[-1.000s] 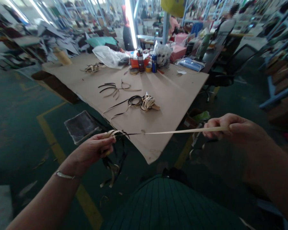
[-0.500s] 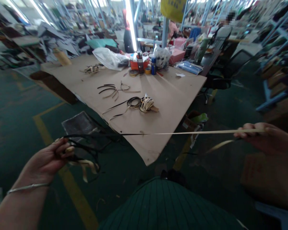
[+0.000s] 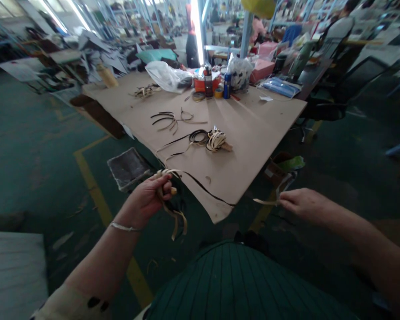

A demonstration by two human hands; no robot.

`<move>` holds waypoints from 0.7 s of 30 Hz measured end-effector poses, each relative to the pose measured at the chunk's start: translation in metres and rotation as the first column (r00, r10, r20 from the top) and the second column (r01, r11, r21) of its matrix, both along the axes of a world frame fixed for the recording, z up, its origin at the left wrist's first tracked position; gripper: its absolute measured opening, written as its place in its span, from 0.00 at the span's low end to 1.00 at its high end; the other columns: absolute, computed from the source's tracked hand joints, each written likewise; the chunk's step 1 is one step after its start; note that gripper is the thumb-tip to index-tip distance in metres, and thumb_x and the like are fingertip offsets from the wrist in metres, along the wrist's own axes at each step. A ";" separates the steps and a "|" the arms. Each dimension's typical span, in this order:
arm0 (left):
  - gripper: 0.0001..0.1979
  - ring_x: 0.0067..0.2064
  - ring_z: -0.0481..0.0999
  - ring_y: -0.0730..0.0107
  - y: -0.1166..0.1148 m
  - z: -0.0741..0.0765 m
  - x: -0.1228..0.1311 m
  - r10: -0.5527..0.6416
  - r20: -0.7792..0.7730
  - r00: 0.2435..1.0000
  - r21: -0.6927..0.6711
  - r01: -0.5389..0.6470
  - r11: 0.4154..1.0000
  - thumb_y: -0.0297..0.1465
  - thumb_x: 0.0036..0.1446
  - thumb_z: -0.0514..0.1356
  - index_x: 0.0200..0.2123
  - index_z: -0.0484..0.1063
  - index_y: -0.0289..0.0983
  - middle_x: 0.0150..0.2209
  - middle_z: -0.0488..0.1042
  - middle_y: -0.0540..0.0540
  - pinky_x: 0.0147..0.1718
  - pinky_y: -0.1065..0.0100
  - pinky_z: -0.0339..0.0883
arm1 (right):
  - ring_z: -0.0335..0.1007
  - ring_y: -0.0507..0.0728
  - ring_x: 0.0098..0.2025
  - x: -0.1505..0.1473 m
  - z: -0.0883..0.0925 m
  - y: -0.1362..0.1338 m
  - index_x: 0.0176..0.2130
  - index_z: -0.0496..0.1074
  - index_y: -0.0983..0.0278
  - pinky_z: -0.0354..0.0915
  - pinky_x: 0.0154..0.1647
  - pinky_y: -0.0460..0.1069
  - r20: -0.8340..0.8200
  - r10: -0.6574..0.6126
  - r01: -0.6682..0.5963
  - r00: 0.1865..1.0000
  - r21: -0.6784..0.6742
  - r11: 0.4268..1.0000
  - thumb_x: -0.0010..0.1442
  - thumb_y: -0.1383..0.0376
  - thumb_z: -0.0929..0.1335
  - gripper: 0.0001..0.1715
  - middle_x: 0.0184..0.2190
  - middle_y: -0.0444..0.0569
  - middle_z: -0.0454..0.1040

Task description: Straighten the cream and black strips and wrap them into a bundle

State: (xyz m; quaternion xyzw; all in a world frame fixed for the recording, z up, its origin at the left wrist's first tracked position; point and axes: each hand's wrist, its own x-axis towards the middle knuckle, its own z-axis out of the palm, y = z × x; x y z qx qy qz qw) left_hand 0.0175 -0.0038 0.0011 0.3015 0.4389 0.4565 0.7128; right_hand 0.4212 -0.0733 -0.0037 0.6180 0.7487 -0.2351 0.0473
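My left hand is closed around a bunch of narrow black-and-cream strips, whose loops and ends dangle below the fingers. From its top one slack strip runs right across the table corner, its dark side showing. My right hand, apart from the left and beyond the table's right edge, pinches a strip with a pale end pointing left. Whether this joins the strip from my left hand cannot be made out. On the table lies a wound bundle of similar strips beside a dark coil.
Loose strips lie farther up the table. Behind them stand a dark bottle, a blue can, tape rolls and plastic bags. A grey bin stands left, an open carton right, an office chair beyond.
The strip stretched taut between my hands has gone slack. My left hand has moved right and up, my right hand left, so they are closer together. The view has shifted slightly.
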 end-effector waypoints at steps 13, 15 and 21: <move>0.18 0.27 0.71 0.71 -0.031 -0.027 0.119 -0.491 0.082 0.867 0.011 0.492 0.871 0.41 0.50 0.67 0.32 0.69 0.31 0.25 0.69 0.46 0.30 0.69 0.69 | 0.61 0.48 0.26 -0.105 0.034 0.028 0.30 0.71 0.65 0.49 0.29 0.45 -0.278 0.300 -0.251 0.912 0.199 0.947 0.61 0.65 0.61 0.12 0.25 0.45 0.71; 0.18 0.25 0.68 0.72 -0.032 -0.027 0.119 -0.536 0.101 0.838 0.012 0.538 0.843 0.42 0.52 0.65 0.30 0.68 0.32 0.22 0.64 0.49 0.30 0.67 0.69 | 0.59 0.47 0.25 -0.104 0.030 0.032 0.28 0.70 0.66 0.49 0.28 0.45 -0.274 0.275 -0.226 0.921 0.199 0.954 0.60 0.64 0.62 0.12 0.23 0.44 0.69; 0.13 0.23 0.61 0.77 -0.031 -0.014 0.107 -0.645 0.096 0.758 -0.049 0.651 0.758 0.34 0.50 0.67 0.28 0.68 0.32 0.21 0.58 0.52 0.25 0.72 0.66 | 0.55 0.47 0.24 -0.090 0.020 0.039 0.28 0.69 0.67 0.49 0.24 0.43 -0.525 0.196 -0.221 0.828 0.017 0.975 0.57 0.60 0.65 0.12 0.21 0.41 0.63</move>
